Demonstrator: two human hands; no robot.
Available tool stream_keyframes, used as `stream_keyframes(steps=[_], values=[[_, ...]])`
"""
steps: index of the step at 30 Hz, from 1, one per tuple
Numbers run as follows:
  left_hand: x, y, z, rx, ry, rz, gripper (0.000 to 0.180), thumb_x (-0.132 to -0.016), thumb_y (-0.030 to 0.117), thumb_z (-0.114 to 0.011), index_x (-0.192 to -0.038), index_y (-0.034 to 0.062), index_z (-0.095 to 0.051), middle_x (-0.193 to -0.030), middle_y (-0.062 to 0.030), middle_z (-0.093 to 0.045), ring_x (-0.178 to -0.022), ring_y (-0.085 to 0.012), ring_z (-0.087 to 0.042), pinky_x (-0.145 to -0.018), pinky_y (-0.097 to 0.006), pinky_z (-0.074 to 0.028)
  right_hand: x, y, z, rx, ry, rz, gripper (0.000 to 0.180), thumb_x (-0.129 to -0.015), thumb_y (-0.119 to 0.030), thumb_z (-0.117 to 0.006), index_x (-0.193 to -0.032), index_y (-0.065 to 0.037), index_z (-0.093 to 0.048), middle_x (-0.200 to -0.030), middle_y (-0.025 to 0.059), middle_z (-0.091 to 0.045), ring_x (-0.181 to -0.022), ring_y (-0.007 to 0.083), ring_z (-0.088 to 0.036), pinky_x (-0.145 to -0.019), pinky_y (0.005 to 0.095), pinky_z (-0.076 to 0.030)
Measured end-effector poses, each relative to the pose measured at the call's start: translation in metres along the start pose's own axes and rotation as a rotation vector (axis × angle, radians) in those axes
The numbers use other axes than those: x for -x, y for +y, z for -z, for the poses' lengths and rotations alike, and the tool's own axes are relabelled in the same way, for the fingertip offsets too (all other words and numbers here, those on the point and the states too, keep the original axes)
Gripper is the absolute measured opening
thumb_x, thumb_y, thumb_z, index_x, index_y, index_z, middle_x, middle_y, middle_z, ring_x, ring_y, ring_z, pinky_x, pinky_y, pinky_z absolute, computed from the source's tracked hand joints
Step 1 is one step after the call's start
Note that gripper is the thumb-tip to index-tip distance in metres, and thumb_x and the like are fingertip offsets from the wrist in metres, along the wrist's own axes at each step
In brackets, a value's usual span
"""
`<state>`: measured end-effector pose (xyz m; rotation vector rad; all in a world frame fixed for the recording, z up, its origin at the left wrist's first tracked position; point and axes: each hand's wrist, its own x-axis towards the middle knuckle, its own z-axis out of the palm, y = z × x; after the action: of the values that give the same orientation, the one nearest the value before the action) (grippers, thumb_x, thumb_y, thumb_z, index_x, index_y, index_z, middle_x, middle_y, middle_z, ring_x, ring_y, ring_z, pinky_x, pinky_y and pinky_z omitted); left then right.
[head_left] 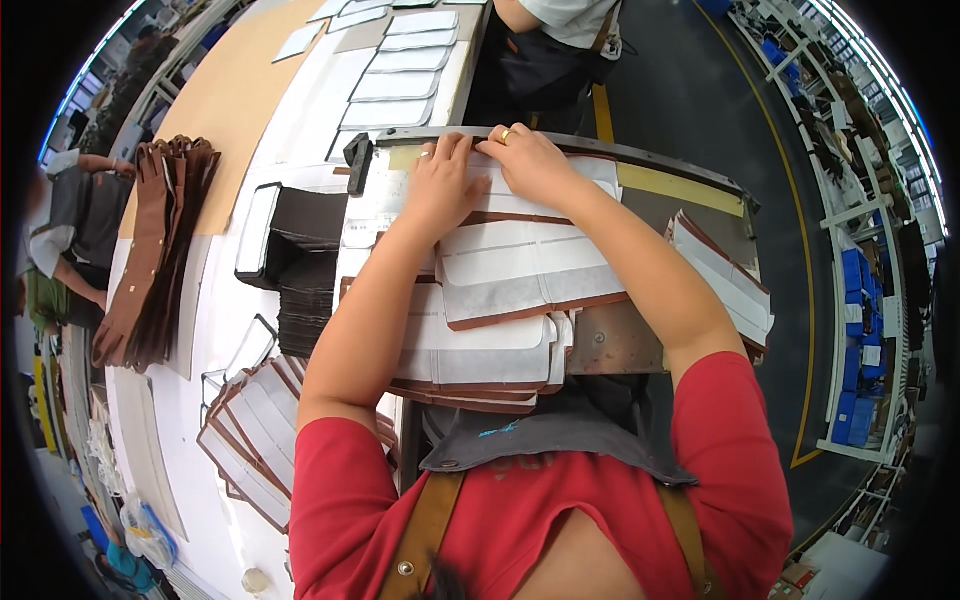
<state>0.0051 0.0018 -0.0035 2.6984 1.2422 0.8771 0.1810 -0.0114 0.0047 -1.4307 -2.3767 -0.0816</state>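
Observation:
My left hand (440,187) and my right hand (532,168) are close together at the far metal bar (660,167) of a bench machine. Their fingers are bent and pressed onto the far edge of a white-lined brown panel (597,175); the fingertips are partly hidden. Below my wrists, a stack of similar panels (530,262) with brown edges lies on the machine's metal bed (612,338). Nearer my apron, a second stack (470,345) overlaps it. More panels (715,262) lean at the right end of the bed.
Black folded pieces (308,260) are piled left of the machine. Fanned panels (255,430) and a bundle of brown strips (160,250) lie on the white table (225,300). Pale panels (400,85) are laid out farther off. Co-workers stand ahead and at left; shelves (860,250) line the right.

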Motion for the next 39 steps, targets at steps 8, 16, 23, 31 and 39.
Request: stream_keyframes(steps=[8, 16, 23, 31, 39], values=[[0.006, 0.005, 0.006, -0.252, -0.124, 0.097, 0.049, -0.085, 0.044, -0.054, -0.120, 0.0091, -0.056, -0.116, -0.0067, -0.055, -0.111, -0.0319, -0.050, -0.088, -0.044, -0.036, 0.058, 0.029, 0.041, 0.226, -0.084, -0.153, 0.019, -0.080, -0.005, -0.051, -0.097, -0.006, -0.060, -0.110, 0.0078, -0.058, -0.096, 0.0255, -0.056, -0.078, 0.0368, -0.050], [0.000, 0.016, 0.015, -0.164, -0.135, 0.152, 0.045, -0.086, 0.039, -0.056, -0.116, 0.0053, -0.056, -0.123, -0.0086, -0.054, -0.115, -0.0352, -0.048, -0.097, -0.046, -0.032, 0.112, 0.050, 0.085, -0.184, -0.134, -0.755, 0.024, -0.080, -0.024, -0.060, -0.080, 0.000, -0.062, -0.084, 0.0165, -0.062, -0.080, 0.0321, -0.061, -0.071, 0.0404, -0.047], [0.007, 0.031, 0.037, 0.102, -0.254, -0.016, 0.025, -0.080, 0.027, -0.068, -0.095, 0.0083, -0.059, -0.101, -0.0112, -0.057, -0.098, -0.0329, -0.054, -0.090, -0.042, -0.036, 0.118, 0.015, 0.086, -0.532, 0.466, -0.659, 0.013, -0.079, -0.008, -0.062, -0.078, -0.003, -0.050, -0.065, 0.0096, -0.056, -0.057, 0.0190, -0.055, -0.056, 0.0314, -0.044], [0.004, 0.028, 0.042, 0.371, -0.624, 0.105, 0.026, -0.076, 0.013, -0.066, -0.098, 0.0037, -0.056, -0.096, -0.0140, -0.057, -0.089, -0.0302, -0.058, -0.077, -0.036, -0.047, 0.321, 0.047, 0.194, -0.469, 0.803, -0.898, 0.009, -0.090, -0.008, -0.056, -0.083, -0.007, -0.052, -0.068, -0.0055, -0.046, -0.059, 0.0015, -0.041, -0.051, 0.0189, -0.034], [-0.001, 0.023, 0.038, 0.313, -0.695, 0.158, 0.016, -0.077, 0.008, -0.063, -0.090, -0.0002, -0.059, -0.084, -0.0113, -0.063, -0.079, -0.0217, -0.059, -0.071, -0.033, -0.046, 0.316, 0.021, 0.174, 0.137, 0.556, -0.913, 0.018, -0.084, -0.012, -0.063, -0.098, -0.003, -0.060, -0.090, 0.0076, -0.060, -0.088, 0.0180, -0.056, -0.076, 0.0298, -0.046]])
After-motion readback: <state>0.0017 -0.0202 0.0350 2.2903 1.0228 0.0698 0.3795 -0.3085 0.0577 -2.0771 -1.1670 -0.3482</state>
